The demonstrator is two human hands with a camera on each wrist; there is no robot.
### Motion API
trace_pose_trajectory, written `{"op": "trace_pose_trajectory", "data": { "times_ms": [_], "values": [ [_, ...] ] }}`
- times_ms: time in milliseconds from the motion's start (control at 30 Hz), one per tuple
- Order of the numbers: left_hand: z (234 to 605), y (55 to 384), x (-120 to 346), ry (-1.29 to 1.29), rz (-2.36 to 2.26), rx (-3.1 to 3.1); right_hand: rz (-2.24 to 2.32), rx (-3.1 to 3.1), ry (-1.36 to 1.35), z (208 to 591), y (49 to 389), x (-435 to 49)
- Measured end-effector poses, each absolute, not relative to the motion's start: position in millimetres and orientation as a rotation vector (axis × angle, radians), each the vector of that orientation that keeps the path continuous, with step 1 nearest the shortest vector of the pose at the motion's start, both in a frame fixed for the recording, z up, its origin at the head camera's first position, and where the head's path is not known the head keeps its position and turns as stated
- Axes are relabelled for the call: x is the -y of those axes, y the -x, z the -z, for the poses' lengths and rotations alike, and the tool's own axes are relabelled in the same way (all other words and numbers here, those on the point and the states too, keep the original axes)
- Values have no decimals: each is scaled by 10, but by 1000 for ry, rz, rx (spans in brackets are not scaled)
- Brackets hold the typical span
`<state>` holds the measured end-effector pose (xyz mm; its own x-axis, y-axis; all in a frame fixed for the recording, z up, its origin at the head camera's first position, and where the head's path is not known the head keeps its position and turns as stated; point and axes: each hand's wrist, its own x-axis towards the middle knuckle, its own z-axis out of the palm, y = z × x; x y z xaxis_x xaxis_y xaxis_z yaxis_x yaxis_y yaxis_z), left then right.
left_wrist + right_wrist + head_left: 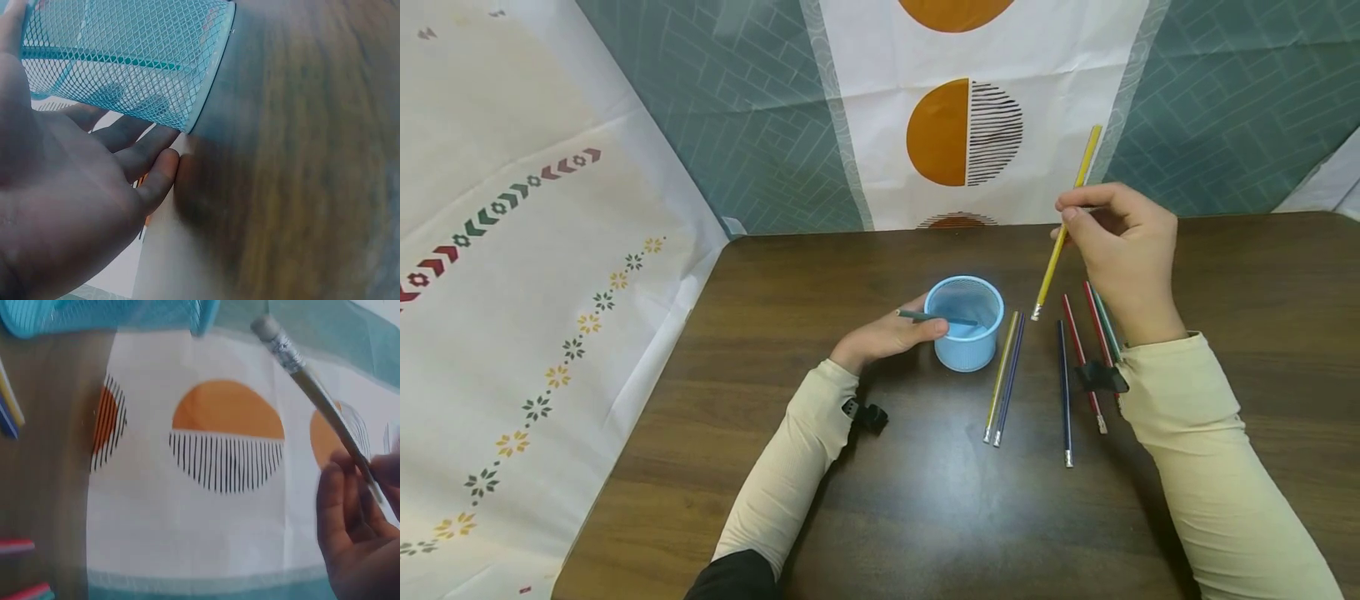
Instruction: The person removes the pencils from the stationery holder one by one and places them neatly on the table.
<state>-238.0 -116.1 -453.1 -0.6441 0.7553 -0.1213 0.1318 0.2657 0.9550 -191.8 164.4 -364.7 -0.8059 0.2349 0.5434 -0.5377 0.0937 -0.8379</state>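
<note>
My left hand [891, 336] grips a light blue mesh pencil cup [966, 354], thumb at the rim and fingers around its far side. Inside the cup leans a dark green pencil [916, 315], its end poking out past the rim beside my thumb. In the left wrist view the green pencil [119, 59] shows through the mesh. Above the table, to the cup's right, my right hand [1126, 250] pinches a yellow pencil [1049, 273] between thumb and fingers. The eraser end points down; in the right wrist view that eraser [267, 328] is close to the camera.
Between cup and right arm lie a yellow pencil [998, 392] and a purple-blue one [1011, 379] side by side. Farther right are a dark blue pencil [1065, 396], two red pencils [1073, 329] and a green one [1105, 317], partly under the right wrist. A patterned cloth backs the wooden table [925, 500].
</note>
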Motion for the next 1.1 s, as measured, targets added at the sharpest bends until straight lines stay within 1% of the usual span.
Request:
{"op": "trace_pose_trajectory", "data": {
  "times_ms": [133,500,800,1100],
  "values": [
    [4533,2373,1169,-782,-1380,-1991,-1732,1983,-242,3639,1915,-1744],
    [4549,2387,1168,-794,-1396,-1990,-1685,2277,-213,3679,1986,-1832],
    [4545,2388,1162,-800,-1378,-2004,-1681,2470,-227,3770,2020,-1879],
    [4545,2388,1160,-819,-1366,-2010,-1639,2654,-186,3888,2062,-1916]
  ]
}}
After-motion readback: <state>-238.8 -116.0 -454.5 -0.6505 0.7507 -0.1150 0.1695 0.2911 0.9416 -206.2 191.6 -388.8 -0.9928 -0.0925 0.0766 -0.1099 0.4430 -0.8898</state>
